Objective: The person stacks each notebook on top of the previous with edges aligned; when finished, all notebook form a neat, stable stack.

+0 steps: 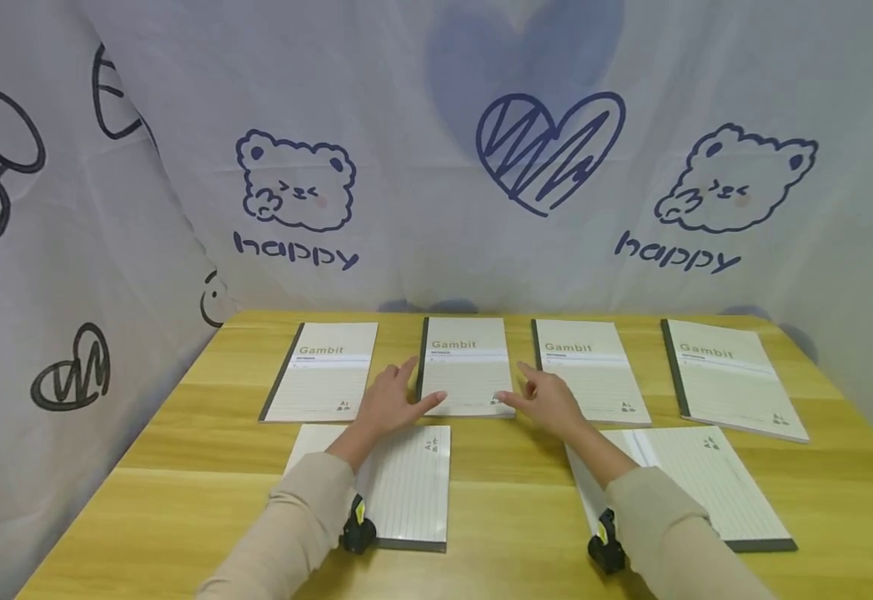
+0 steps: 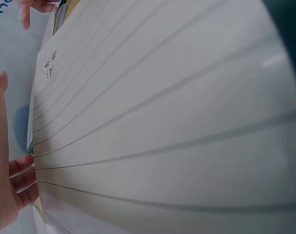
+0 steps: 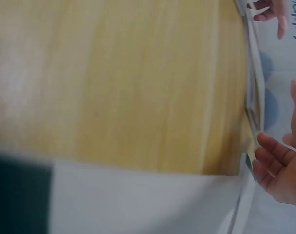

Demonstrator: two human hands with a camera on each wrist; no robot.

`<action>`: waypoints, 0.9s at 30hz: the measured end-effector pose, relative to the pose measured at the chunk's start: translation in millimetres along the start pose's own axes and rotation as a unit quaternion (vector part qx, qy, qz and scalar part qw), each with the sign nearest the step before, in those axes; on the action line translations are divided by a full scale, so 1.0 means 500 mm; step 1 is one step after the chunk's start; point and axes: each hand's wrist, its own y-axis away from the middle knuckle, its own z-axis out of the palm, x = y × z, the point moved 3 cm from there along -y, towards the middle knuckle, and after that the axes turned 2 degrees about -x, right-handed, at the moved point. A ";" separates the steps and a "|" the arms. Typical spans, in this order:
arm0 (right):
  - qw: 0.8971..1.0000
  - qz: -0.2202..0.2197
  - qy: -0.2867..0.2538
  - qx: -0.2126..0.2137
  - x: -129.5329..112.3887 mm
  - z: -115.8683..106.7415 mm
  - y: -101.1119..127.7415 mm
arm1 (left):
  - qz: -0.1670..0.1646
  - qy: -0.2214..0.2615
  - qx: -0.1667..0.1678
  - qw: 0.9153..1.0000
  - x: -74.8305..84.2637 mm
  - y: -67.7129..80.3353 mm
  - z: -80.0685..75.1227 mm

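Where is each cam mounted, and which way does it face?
Head: on the head, looking forward and down at the yellow wooden table, six white lined Gambit notebooks; both hands, beige sleeves show.
Left wrist: looks along the near-left lined notebook; left hand at the frame edge.
Right wrist: looks across bare tabletop; right hand.
Shared: both wrist views catch the opposite hand's fingertips.

"Gambit" on notebooks (image 1: 465,367); "happy" on backdrop cloth (image 1: 295,249).
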 end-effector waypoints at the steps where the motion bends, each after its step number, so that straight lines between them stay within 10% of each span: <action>1: 1.000 0.000 0.005 -0.005 0.001 0.006 0.001 | -0.002 -0.001 -0.004 1.000 0.000 0.000 0.004; 15: 0.996 -0.030 0.087 -0.007 -0.007 0.042 -0.006 | -0.019 -0.025 -0.086 0.996 0.008 0.000 0.011; 27: 0.984 -0.015 0.168 -0.063 -0.010 0.049 -0.013 | 0.026 -0.084 -0.089 0.992 0.019 0.000 0.014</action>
